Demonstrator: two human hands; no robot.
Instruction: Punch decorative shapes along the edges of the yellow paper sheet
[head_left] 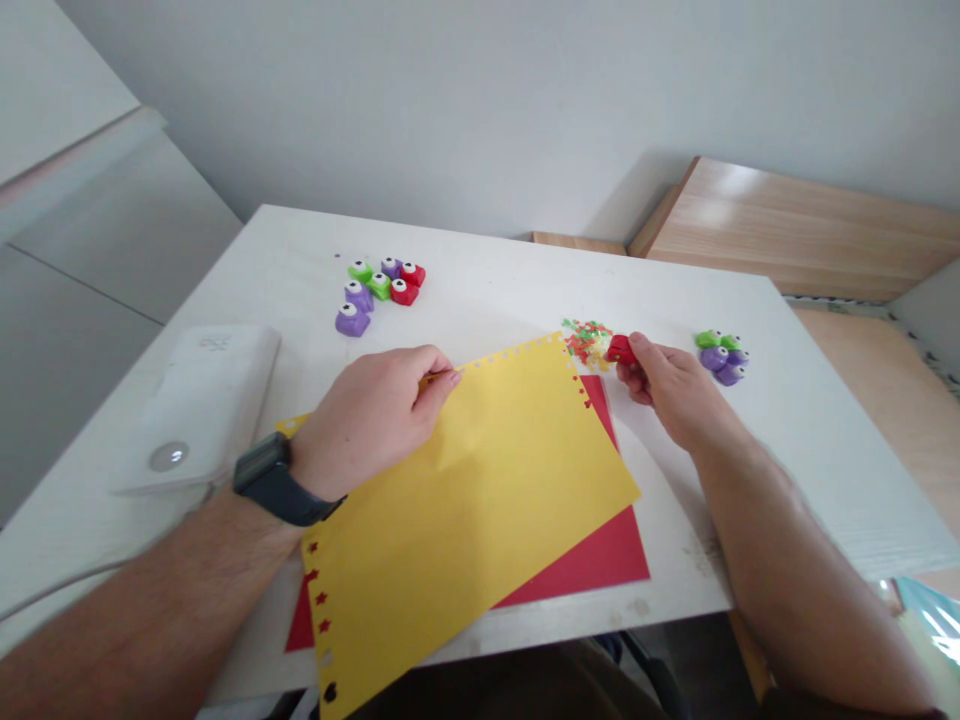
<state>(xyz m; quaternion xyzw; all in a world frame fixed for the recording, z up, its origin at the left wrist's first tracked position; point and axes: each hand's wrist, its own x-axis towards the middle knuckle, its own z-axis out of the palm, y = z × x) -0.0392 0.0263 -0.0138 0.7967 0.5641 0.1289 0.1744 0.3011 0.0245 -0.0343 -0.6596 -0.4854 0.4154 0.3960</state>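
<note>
My left hand (382,410), with a dark watch on its wrist, pinches the far edge of a yellow paper sheet (487,470). Small shapes are punched along three of the sheet's edges, several of them stars. Beneath the yellow sheet lies a red sheet (577,580), partly covered. Just right of the yellow sheet's far right corner, my right hand (664,385) grips a small red craft punch (621,349) between thumb and fingers. The punch is apart from the paper, beside a heap of green, red and yellow paper bits (586,340).
Several purple, green and red punches (381,290) stand at the back left of the white table (487,285). Another group of green and purple punches (724,358) is at the right. A white device (202,400) with a cable lies at the left. Wooden boards (795,225) stand behind.
</note>
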